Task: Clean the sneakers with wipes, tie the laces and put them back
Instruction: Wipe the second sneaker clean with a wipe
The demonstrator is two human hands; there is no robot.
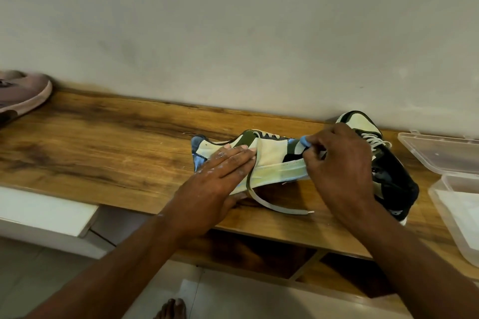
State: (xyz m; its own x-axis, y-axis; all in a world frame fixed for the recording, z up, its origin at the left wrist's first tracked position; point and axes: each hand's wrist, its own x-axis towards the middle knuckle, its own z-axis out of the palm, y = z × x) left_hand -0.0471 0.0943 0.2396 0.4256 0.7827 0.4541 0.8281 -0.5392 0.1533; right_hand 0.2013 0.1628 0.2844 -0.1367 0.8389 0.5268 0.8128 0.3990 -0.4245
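A cream, olive and black sneaker (pixel 272 153) lies on its side on the wooden shelf top (pixel 103 142), sole edge toward me. My left hand (pixel 220 173) presses flat on its side near the heel, fingers spread. My right hand (pixel 339 163) pinches a small blue wipe (pixel 303 141) against the sneaker's upper near the toe end. One loose cream lace (pixel 272 204) trails off the shoe onto the wood. The second sneaker (pixel 388 171) of the pair stands behind my right hand, partly hidden by it, with its laces showing.
A clear plastic lid (pixel 440 153) and a clear plastic box (pixel 456 215) with white sheets inside sit at the right edge. A pinkish-mauve shoe (pixel 23 93) rests at the far left of the shelf. A pale wall runs right behind. My bare toes (pixel 172 309) show on the floor below.
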